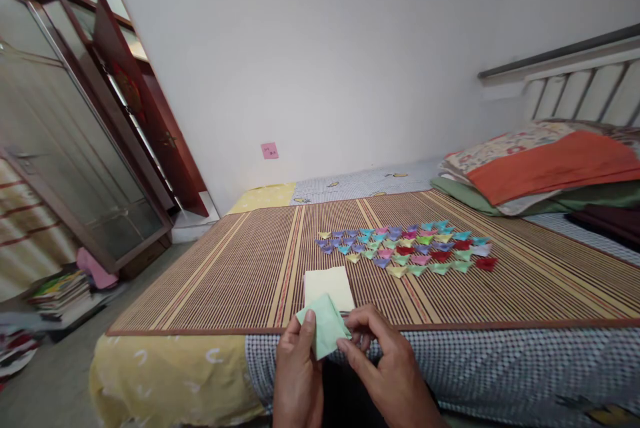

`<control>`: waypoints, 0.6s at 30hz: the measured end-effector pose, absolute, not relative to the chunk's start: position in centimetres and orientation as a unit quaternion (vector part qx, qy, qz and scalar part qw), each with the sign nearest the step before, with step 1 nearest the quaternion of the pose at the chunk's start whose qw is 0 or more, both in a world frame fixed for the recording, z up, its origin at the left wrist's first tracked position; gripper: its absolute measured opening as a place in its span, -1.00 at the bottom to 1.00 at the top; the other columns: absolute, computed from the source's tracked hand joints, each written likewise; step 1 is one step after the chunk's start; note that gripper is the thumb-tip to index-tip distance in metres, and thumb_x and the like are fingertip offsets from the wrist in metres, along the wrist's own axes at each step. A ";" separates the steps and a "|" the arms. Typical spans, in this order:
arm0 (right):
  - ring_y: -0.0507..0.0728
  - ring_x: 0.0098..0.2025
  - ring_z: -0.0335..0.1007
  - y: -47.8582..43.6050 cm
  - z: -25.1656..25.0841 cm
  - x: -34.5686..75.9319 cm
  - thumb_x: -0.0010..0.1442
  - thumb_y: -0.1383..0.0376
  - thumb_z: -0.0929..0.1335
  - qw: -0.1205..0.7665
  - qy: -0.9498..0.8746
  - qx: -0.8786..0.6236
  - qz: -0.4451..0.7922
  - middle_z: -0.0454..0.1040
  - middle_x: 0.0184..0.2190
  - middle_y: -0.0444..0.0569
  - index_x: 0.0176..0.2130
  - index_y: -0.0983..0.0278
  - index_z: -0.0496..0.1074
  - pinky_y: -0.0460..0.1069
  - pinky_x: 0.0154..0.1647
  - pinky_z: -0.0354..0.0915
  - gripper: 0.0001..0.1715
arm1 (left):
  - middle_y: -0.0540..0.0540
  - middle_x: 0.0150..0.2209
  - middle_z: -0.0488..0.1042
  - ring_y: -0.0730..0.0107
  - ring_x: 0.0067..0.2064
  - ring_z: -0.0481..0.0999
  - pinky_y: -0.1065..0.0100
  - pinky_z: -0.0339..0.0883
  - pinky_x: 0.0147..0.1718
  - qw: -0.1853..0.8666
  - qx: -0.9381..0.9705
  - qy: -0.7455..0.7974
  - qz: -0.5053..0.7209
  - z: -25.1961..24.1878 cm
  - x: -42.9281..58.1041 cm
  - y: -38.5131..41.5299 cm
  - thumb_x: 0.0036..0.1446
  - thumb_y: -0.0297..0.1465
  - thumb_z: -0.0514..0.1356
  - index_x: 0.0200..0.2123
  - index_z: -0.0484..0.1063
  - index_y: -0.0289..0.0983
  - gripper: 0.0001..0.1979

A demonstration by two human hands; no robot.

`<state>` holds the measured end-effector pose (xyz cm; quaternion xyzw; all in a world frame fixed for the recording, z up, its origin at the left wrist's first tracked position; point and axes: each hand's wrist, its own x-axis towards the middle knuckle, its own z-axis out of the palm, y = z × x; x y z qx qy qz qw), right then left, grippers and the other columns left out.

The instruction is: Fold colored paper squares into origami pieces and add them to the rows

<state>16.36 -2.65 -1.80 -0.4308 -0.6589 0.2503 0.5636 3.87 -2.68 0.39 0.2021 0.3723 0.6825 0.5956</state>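
Note:
A folded piece of light green paper point(325, 328) is held up in front of me, near the bed's front edge. My left hand point(299, 368) grips its left side, thumb lying on the face of the paper. At its lower right corner, my right hand point(383, 365) pinches the paper between thumb and fingers. Just behind it lies a pad of pale yellow square paper point(330, 283), partly covered by the green piece. To the right, rows of small folded paper boats point(405, 251) in many colours stand on the striped mat point(220, 275).
Folded bedding with an orange band point(555, 161) is piled at the right of the bed. A pink note point(269, 151) is stuck on the wall. On the left are a glass-paned door point(65, 121) and a stack of books point(63, 291) near the floor.

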 end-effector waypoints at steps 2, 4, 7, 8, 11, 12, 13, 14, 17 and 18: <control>0.12 -0.36 0.45 -2.6 -1.6 16.3 0.21 0.38 0.39 0.575 -0.660 -0.424 0.233 0.50 -0.36 -0.10 -0.24 0.20 0.45 -0.06 -0.32 0.37 -0.91 | -0.13 -0.38 0.70 0.05 -0.19 0.71 0.22 0.57 -0.18 0.595 0.195 0.376 0.683 0.4 4.0 -2.7 -0.25 -0.32 0.58 -0.29 0.59 -0.31 -0.58; 0.13 -0.32 0.47 -2.5 -1.5 16.2 0.22 0.39 0.39 0.583 -0.668 -0.409 0.215 0.51 -0.33 -0.08 -0.24 0.19 0.46 -0.05 -0.30 0.38 -0.90 | -0.13 -0.37 0.70 0.04 -0.17 0.71 0.21 0.56 -0.17 0.598 0.189 0.377 0.682 0.4 4.0 -2.8 -0.26 -0.33 0.58 -0.30 0.59 -0.31 -0.59; 0.14 -0.26 0.49 -2.3 -1.6 16.0 0.24 0.43 0.37 0.594 -0.679 -0.388 0.185 0.51 -0.31 -0.06 -0.34 0.19 0.42 -0.06 -0.24 0.39 -0.86 | -0.16 -0.33 0.71 0.03 -0.16 0.71 0.19 0.56 -0.16 0.601 0.188 0.373 0.682 0.3 4.1 -2.8 -0.24 -0.34 0.57 -0.30 0.58 -0.30 -0.60; 0.14 -0.24 0.50 -2.3 -1.7 15.9 0.24 0.44 0.37 0.600 -0.681 -0.382 0.174 0.50 -0.30 -0.06 -0.35 0.19 0.41 -0.05 -0.21 0.40 -0.84 | -0.16 -0.32 0.71 0.02 -0.16 0.71 0.19 0.56 -0.16 0.601 0.186 0.374 0.682 0.3 4.0 -2.9 -0.24 -0.34 0.57 -0.29 0.58 -0.31 -0.59; 0.14 -0.19 0.50 -2.2 -1.9 15.8 0.26 0.44 0.38 0.611 -0.680 -0.374 0.155 0.51 -0.24 -0.05 -0.22 0.18 0.45 -0.05 -0.14 0.41 -0.86 | -0.18 -0.29 0.71 0.02 -0.15 0.71 0.19 0.56 -0.16 0.601 0.182 0.376 0.681 0.3 4.0 -2.9 -0.24 -0.32 0.57 -0.27 0.59 -0.31 -0.57; 0.14 -0.19 0.50 -2.2 -1.9 15.8 0.27 0.44 0.39 0.612 -0.680 -0.373 0.154 0.51 -0.22 -0.04 -0.16 0.18 0.46 -0.05 -0.15 0.41 -0.83 | -0.18 -0.29 0.71 0.03 -0.15 0.71 0.20 0.56 -0.16 0.602 0.181 0.377 0.681 0.3 4.0 -3.0 -0.25 -0.32 0.58 -0.27 0.59 -0.31 -0.57; 0.14 -0.19 0.50 -2.2 -1.9 15.8 0.27 0.43 0.39 0.612 -0.680 -0.373 0.153 0.51 -0.21 -0.04 -0.12 0.18 0.46 -0.05 -0.16 0.42 -0.80 | -0.17 -0.30 0.71 0.03 -0.15 0.71 0.20 0.56 -0.16 0.601 0.181 0.377 0.681 0.4 4.0 -3.0 -0.27 -0.31 0.58 -0.28 0.59 -0.31 -0.56; 0.15 -0.18 0.51 -2.2 -1.9 15.8 0.27 0.43 0.39 0.611 -0.681 -0.373 0.153 0.51 -0.20 -0.03 -0.11 0.18 0.46 -0.05 -0.15 0.42 -0.79 | -0.17 -0.31 0.71 0.03 -0.15 0.70 0.21 0.55 -0.17 0.600 0.179 0.378 0.682 0.4 4.1 -3.0 -0.28 -0.32 0.59 -0.29 0.58 -0.31 -0.56; 0.18 -0.12 0.52 -2.4 -2.0 15.7 0.30 0.43 0.38 0.605 -0.691 -0.369 0.145 0.51 -0.20 -0.02 -0.15 0.17 0.47 -0.02 -0.07 0.41 -0.84 | -0.16 -0.31 0.71 0.05 -0.16 0.71 0.21 0.55 -0.17 0.598 0.173 0.383 0.683 0.4 4.1 -3.0 -0.26 -0.32 0.58 -0.28 0.58 -0.30 -0.57; 0.18 -0.11 0.52 -2.4 -2.0 15.7 0.31 0.42 0.37 0.605 -0.693 -0.367 0.140 0.51 -0.20 -0.01 -0.17 0.17 0.46 -0.02 -0.06 0.41 -0.85 | -0.16 -0.30 0.71 0.04 -0.15 0.71 0.21 0.55 -0.17 0.600 0.173 0.383 0.681 0.4 4.1 -3.0 -0.24 -0.32 0.58 -0.27 0.58 -0.30 -0.57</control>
